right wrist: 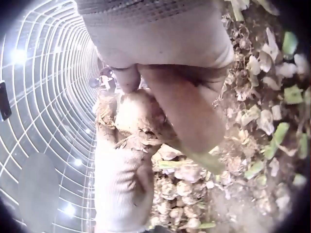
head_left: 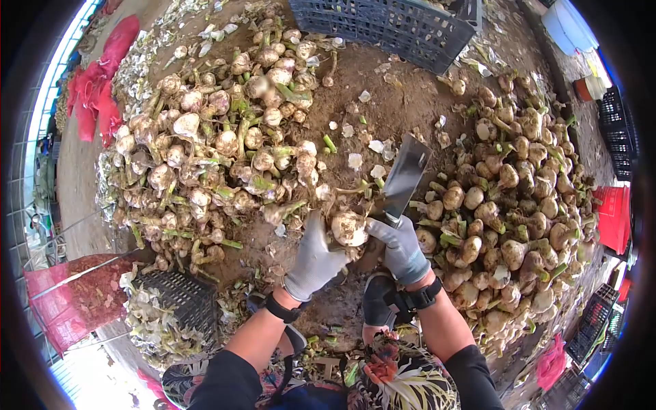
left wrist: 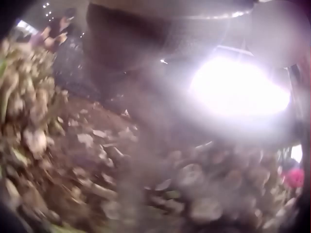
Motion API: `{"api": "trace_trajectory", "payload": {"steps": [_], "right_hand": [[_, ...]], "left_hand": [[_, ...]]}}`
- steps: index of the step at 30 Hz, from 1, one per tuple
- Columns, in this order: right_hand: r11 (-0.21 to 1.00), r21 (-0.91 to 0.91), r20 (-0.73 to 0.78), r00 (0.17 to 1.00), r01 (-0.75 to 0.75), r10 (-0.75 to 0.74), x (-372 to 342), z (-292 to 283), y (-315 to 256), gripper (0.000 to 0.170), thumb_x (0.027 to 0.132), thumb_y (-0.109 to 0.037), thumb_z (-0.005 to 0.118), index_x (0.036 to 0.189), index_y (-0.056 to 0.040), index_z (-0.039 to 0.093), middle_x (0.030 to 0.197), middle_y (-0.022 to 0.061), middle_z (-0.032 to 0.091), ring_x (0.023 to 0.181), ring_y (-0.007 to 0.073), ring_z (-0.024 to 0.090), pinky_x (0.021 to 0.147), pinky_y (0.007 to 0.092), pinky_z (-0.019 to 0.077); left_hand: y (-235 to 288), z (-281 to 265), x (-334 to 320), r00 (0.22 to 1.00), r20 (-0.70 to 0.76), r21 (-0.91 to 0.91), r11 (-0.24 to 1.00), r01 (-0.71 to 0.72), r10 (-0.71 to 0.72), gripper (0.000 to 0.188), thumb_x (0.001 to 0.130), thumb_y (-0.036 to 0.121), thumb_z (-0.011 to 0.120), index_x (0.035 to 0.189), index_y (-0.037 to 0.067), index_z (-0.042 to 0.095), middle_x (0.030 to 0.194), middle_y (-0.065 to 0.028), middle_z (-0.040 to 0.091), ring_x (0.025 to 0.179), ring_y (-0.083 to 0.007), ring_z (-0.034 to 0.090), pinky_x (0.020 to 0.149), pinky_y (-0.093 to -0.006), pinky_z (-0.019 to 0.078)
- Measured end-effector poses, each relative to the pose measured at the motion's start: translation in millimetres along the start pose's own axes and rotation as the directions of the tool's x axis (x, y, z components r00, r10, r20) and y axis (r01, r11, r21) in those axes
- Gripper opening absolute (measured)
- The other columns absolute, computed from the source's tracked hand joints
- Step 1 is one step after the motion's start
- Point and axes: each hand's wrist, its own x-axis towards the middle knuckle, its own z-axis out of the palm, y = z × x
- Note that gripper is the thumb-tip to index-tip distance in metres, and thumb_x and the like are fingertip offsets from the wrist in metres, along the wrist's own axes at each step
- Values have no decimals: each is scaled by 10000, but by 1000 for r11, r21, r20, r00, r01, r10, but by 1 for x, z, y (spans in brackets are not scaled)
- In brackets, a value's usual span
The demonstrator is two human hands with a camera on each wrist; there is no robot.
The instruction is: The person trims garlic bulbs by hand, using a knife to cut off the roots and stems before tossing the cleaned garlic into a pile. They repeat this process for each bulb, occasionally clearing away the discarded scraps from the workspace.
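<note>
A large, soil-stained garlic bulb [head_left: 349, 228] is between the two hands in the head view. My gloved left hand [head_left: 313, 260] grips it from the left, its thumb along the near side. My gloved right hand [head_left: 402, 251] holds a cleaver [head_left: 408, 176], broad blade pointing away and up to the right; its handle is mostly hidden in the palm. The right thumb reaches to the bulb's right side. In the right wrist view the bulb [right wrist: 133, 114] shows dry roots, with the left hand [right wrist: 125, 189] below and the right hand [right wrist: 160, 36] above. The left wrist view is blurred.
Garlic with stems is heaped at left [head_left: 205, 150]; another garlic heap [head_left: 512, 205] lies at right. A black crate [head_left: 389, 31] stands at the far side, another crate [head_left: 181, 301] near left. Peelings litter the dirt floor [head_left: 355, 102]. Red mesh bags and a red bucket [head_left: 612, 219] sit around.
</note>
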Motion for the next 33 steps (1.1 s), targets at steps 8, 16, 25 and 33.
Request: {"api": "trace_trajectory", "payload": {"steps": [8, 16, 25, 33], "right_hand": [[567, -779, 115, 950, 267, -290, -43, 2, -15, 312, 760, -71, 744, 1063, -98, 679, 839, 43, 656, 746, 159, 628, 641, 314, 502], [126, -935, 287, 916, 332, -280, -59, 16, -14, 277, 682, -90, 676, 952, -127, 625, 812, 85, 613, 767, 309, 636, 687, 422, 470], [182, -933, 238, 910, 312, -340, -62, 16, 3, 249, 688, -94, 678, 933, -126, 650, 783, 99, 613, 735, 327, 636, 662, 435, 487], [891, -453, -136, 986, 22, -93, -49, -32, 39, 202, 921, -145, 610, 1049, -27, 714, 820, 79, 726, 709, 134, 661, 652, 315, 527]], "left_hand": [[-51, -8, -42, 989, 96, 128, 984, -123, 111, 369, 807, -22, 706, 1165, 33, 636, 1111, -65, 678, 1022, -169, 638, 918, -323, 505], [-78, -27, -84, 932, 239, -498, 790, 359, -273, 615, 800, 11, 702, 1375, 15, 484, 1261, -117, 622, 1152, -207, 601, 993, -342, 485], [-50, -44, -81, 958, 264, -59, 990, 129, -109, 544, 774, 26, 729, 1285, 6, 543, 1058, -95, 702, 938, -211, 687, 847, -330, 538], [36, -29, -52, 945, 316, -369, 906, 207, -87, 460, 773, 38, 781, 1201, 0, 620, 1167, -130, 689, 1058, -197, 668, 931, -349, 519]]}}
